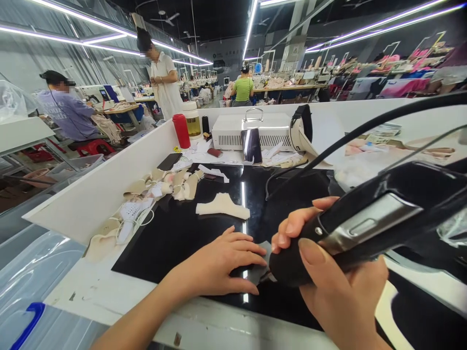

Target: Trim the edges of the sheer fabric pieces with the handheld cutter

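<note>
My right hand (335,272) is wrapped round a black and silver corded handheld tool (361,223), its narrow metal tip pointing down and left. That tip meets a small translucent grey piece (260,267) on the glossy black surface (175,248). My left hand (233,260) lies flat with its fingers spread, the fingertips on the grey piece close to the tip. Beyond my left hand is a cream fabric piece (223,206). Part of the grey piece is hidden by my fingers and the tool.
Fabric pieces (136,209) lie at the left. At the back stand a red cup (181,131), a jar (193,121), a white vented box (226,133) and a phone (251,146). A black cable (350,136) arches at the right. People sit and stand farther off.
</note>
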